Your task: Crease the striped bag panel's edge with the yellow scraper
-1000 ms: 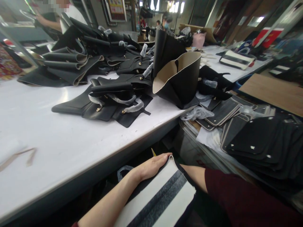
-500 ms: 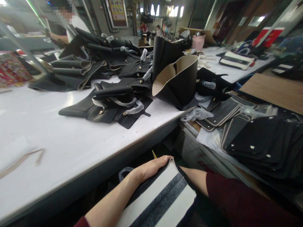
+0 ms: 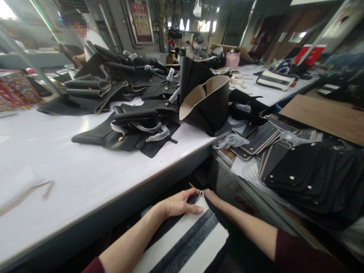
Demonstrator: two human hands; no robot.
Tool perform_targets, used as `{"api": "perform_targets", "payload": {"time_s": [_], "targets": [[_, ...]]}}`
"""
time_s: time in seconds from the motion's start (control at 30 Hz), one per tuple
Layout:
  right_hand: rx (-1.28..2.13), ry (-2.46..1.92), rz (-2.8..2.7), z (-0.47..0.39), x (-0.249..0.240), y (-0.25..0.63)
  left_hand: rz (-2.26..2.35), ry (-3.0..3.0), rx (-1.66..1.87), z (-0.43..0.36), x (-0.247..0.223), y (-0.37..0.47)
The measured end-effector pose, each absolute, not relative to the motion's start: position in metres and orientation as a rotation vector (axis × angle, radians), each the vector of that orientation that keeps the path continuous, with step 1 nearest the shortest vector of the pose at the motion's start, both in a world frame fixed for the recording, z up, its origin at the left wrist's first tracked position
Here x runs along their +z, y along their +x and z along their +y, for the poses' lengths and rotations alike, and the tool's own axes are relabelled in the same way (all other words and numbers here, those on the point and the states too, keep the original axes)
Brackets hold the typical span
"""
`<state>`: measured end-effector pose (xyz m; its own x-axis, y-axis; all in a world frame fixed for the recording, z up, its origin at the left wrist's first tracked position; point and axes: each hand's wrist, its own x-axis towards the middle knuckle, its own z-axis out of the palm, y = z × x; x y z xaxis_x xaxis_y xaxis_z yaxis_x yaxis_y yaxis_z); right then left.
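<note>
A black bag [image 3: 182, 237] lies below the table edge with its white and dark striped side up, its near part cut off by the frame. My left hand [image 3: 180, 204] grips its left edge near the far corner, thumb across a white stripe and fingers over the edge. At that same corner is my right hand [image 3: 209, 195], holding the far right edge; its fingers are mostly hidden behind the bag. A small yellow pointed thing [image 3: 192, 185] shows just beyond my left fingers; its kind is unclear.
On the white table [image 3: 71, 182] lie several black bags with wrapped handles [image 3: 153, 131] and an open black bag body [image 3: 212, 106]. Stacked black panels [image 3: 301, 174] fill a lower surface at right, beside a brown board [image 3: 324, 115]. A co-worker [image 3: 82, 38] stands at back left.
My left thumb has come over onto the white stripe. The right hand has come into sight at the far corner, its forearm reaching farther out. The view has shifted slightly.
</note>
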<state>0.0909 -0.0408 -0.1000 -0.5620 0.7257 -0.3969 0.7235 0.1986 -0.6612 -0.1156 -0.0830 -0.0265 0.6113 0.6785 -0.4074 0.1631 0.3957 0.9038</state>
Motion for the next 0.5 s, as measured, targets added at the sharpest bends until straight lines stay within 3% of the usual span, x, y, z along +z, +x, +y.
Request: {"api": "perform_targets", "payload": {"time_s": [0.13,0.3,0.37,0.5], "targets": [[1.639,-1.630,-2.201,-0.026,-0.077,0.141,0.899,1.149,0.413,-0.081,-0.025,-0.114],[2.144,-1.273,-2.375,-0.008,-0.025,0.162,0.867,1.049,0.431,-0.079,-0.022,-0.110],[2.080,-1.149,-2.515,0.002,-0.014,0.151,0.868,1.007,0.427,-0.079,-0.023,-0.109],[1.464,-1.212,-2.643,0.017,-0.009,0.123,0.911,0.907,0.468,-0.078,-0.030,-0.106]]}}
